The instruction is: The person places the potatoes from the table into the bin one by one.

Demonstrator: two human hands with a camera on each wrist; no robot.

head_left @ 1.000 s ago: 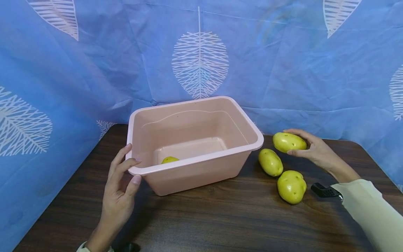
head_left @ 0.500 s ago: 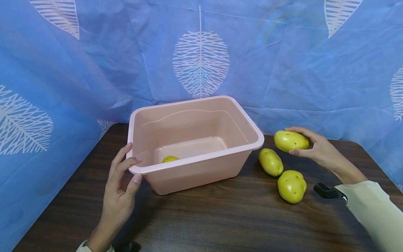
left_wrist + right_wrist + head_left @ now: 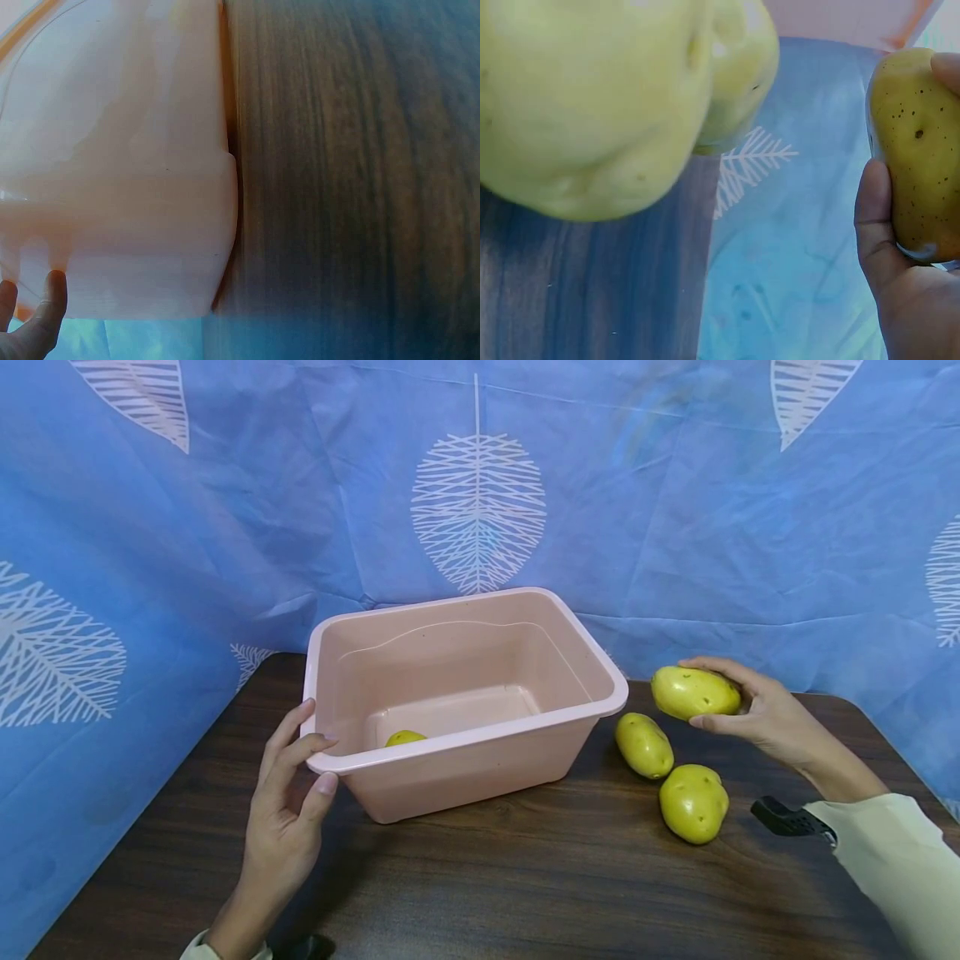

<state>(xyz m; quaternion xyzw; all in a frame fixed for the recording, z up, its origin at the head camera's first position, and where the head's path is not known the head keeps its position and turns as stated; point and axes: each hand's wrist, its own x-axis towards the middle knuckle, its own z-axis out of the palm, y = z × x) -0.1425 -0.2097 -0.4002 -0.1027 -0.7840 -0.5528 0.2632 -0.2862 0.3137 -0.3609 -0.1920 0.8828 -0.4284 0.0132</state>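
Wooden table (image 3: pixel 480 885); potato (image 3: pixel 694 692) between right fingers (image 3: pixel 729 669).

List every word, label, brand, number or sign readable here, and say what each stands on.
None readable: the pink tub, the potatoes and the table show no legible lettering or numbers.
The blue backdrop carries only white leaf drawings.
Any marking on the black piece at the right sleeve is too small to read.

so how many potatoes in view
4: one potato in the right hand, two potatoes on the table, one potato partly hidden in the tub, whose near wall may hide more.
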